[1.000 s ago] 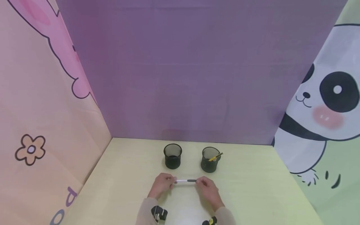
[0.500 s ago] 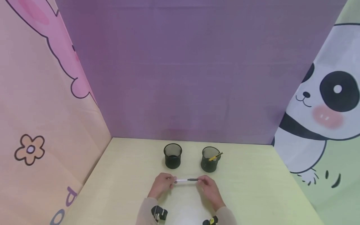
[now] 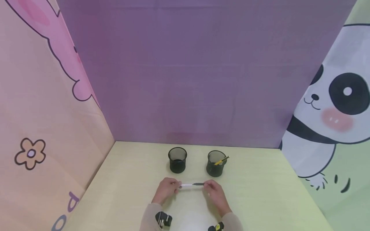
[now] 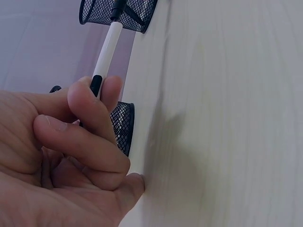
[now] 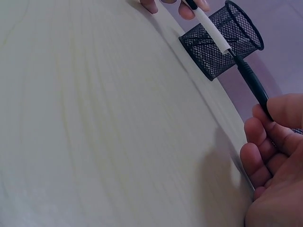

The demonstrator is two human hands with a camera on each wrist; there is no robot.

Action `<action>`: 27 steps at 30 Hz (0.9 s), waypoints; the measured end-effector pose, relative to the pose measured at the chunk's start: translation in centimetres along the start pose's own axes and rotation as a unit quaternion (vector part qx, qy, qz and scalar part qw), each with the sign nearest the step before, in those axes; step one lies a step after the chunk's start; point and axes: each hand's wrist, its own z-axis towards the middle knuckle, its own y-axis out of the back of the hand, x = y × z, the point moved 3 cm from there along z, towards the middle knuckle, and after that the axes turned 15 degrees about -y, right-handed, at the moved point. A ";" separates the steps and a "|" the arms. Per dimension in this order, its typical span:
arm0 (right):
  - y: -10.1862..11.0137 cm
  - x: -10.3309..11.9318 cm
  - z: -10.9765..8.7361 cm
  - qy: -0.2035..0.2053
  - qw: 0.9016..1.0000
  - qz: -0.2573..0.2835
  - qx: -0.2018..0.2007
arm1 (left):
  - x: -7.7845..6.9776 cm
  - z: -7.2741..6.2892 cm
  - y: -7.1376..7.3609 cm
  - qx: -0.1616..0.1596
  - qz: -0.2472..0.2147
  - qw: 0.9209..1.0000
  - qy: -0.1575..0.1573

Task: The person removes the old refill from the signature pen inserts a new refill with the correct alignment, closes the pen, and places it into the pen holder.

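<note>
My left hand (image 3: 167,189) pinches the white part of a pen (image 4: 108,49), near a black piece, between thumb and fingers. Opposite it, my right hand (image 3: 214,194) pinches the pen's black grip section (image 5: 251,80). In the right wrist view a thin dark tip bridges the short space between the white end and the black section. The pen lies level across the gap between my hands, low over the table. The other fingers of both hands curl beneath.
Behind my hands stand two black mesh pen cups, a left one (image 3: 177,166) and a right one (image 3: 214,170). From the right cup leans a slim yellow and black stick (image 3: 221,161). A purple cloth (image 3: 185,80) backs the pale table (image 3: 130,179); printed cloths flank it.
My right hand has shifted slightly to the right, and more of the black section shows, with a thin space beside the white part. My left hand and the cups stay put.
</note>
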 end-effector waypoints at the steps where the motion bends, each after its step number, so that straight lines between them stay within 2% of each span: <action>1: 0.0 0.0 0.0 -0.001 1.000 0.001 0.000 | 0.0 0.0 0.0 0.000 0.000 1.000 -0.001; 17: 0.0 0.0 -0.1 -0.002 1.000 0.008 0.000 | 0.2 -0.2 0.2 -0.010 -0.006 1.000 -0.001; 27: 0.2 0.2 0.0 -0.032 0.999 0.021 -0.002 | 0.6 0.0 0.5 -0.016 -0.029 0.999 -0.003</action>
